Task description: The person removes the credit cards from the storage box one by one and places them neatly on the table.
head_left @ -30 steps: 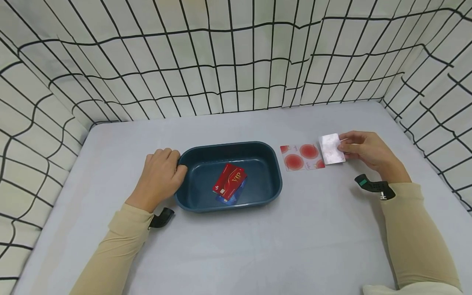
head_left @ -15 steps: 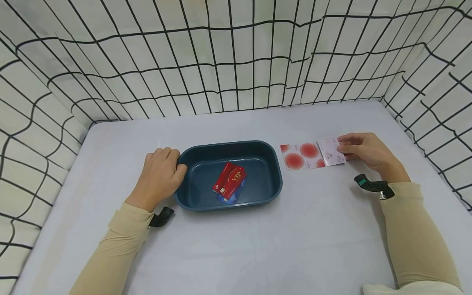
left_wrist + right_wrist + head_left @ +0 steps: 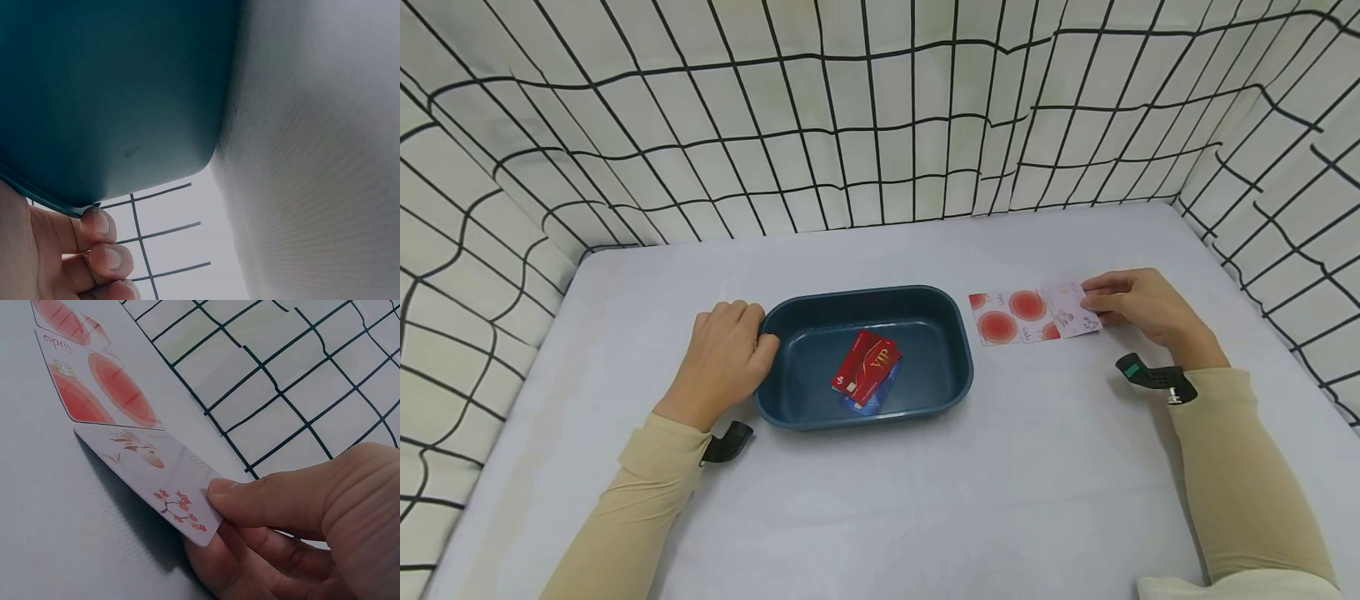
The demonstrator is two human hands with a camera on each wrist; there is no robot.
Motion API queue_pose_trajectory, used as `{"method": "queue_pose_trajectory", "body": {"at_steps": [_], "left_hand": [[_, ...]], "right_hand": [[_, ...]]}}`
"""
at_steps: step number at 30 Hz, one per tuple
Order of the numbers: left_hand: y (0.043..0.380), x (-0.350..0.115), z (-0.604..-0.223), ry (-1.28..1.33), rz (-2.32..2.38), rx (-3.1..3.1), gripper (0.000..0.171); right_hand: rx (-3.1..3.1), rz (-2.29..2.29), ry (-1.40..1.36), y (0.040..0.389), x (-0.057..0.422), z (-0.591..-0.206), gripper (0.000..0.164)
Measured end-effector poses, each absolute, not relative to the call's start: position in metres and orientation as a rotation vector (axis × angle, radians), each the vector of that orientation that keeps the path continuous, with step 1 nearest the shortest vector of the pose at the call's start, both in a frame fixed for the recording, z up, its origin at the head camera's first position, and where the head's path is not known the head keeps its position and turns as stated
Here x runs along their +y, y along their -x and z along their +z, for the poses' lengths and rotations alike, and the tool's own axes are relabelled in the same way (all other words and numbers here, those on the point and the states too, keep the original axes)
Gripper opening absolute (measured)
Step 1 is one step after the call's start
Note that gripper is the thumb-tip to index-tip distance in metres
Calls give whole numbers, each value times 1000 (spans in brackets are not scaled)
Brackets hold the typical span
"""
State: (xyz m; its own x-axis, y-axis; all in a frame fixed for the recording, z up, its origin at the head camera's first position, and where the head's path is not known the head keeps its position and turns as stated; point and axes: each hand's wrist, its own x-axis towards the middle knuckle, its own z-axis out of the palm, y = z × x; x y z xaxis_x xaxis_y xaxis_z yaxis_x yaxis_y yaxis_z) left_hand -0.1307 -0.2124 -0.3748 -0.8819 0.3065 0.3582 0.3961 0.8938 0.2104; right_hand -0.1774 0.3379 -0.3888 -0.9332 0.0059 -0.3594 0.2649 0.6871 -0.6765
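Note:
My left hand grips the left rim of a dark blue rectangular tray, its fingers curled over the edge. The left wrist view shows those fingertips beneath the rim. Inside the tray a red VIP card overlaps a blue card. To the right of the tray, my right hand pinches the right end of a pale card with a flower print between thumb and fingers. This card is tilted, its held end raised off the table. Its far end meets two red-and-white cards lying flat in a row.
A white cloth covers the table. Black wire mesh panels rise along the back and both sides. Each wrist wears a black camera mount.
The pale card has tipped down from a glaring, raised angle to a flatter one, and has shifted slightly left against the red-and-white cards. The left hand and tray stay put.

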Motion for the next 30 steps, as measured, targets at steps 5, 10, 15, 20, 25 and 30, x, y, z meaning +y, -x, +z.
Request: {"method": "queue_pose_trajectory", "body": {"at_steps": [5, 10, 15, 20, 25, 30], "left_hand": [[131, -213, -375, 522, -396, -2751, 17], [132, -213, -375, 523, -395, -2751, 17], [132, -213, -375, 522, -398, -2754, 17], [131, -213, -375, 522, -406, -2753, 17], [131, -213, -374, 524, -413, -2749, 18], [132, -213, -375, 529, -411, -2749, 18]], "right_hand": [[2583, -1080, -217, 178, 335, -387, 57], [2595, -1039, -209, 178, 334, -385, 57], [2603, -998, -194, 178, 332, -383, 58], [2608, -963, -201, 178, 330, -381, 59], [2609, -926, -216, 178, 327, -378, 60], [2614, -900, -234, 177, 325, -377, 64]]}}
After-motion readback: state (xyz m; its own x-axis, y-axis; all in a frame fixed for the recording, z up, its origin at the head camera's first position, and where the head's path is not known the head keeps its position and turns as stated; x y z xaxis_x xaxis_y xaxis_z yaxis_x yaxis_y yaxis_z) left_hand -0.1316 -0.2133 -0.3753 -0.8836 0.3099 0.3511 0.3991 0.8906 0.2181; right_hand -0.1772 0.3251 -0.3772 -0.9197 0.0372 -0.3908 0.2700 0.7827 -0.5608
